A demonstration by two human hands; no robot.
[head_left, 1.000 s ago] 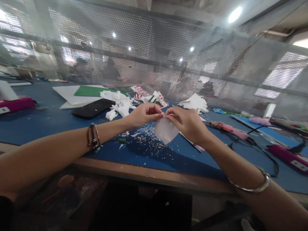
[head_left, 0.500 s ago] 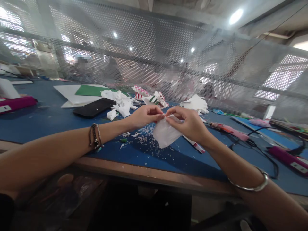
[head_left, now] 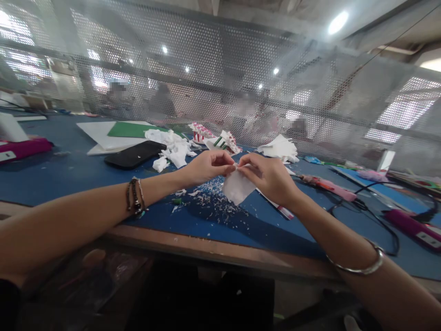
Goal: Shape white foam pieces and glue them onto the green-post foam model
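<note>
A small white paper piece (head_left: 236, 187) hangs above the blue table mat (head_left: 69, 177), pinched at its top edge by both hands. My left hand (head_left: 206, 166) grips it from the left with thumb and fingers pressed together. My right hand (head_left: 267, 177) pinches it from the right, fingers curled. The fingertips of the two hands almost touch. Tiny white paper crumbs (head_left: 213, 200) lie scattered on the mat just below the hands.
A black phone (head_left: 135, 154), torn white paper scraps (head_left: 172, 148), white and green sheets (head_left: 117, 131) and red-and-white paper pieces (head_left: 213, 137) lie behind the hands. Pink tools (head_left: 329, 185) with black cables (head_left: 372, 209) lie to the right. A perforated mesh screen (head_left: 220, 92) backs the table, with people beyond it.
The paper piece looks a little smaller and tucked closer under my right hand than half a second ago. Both hands have stayed in nearly the same place.
</note>
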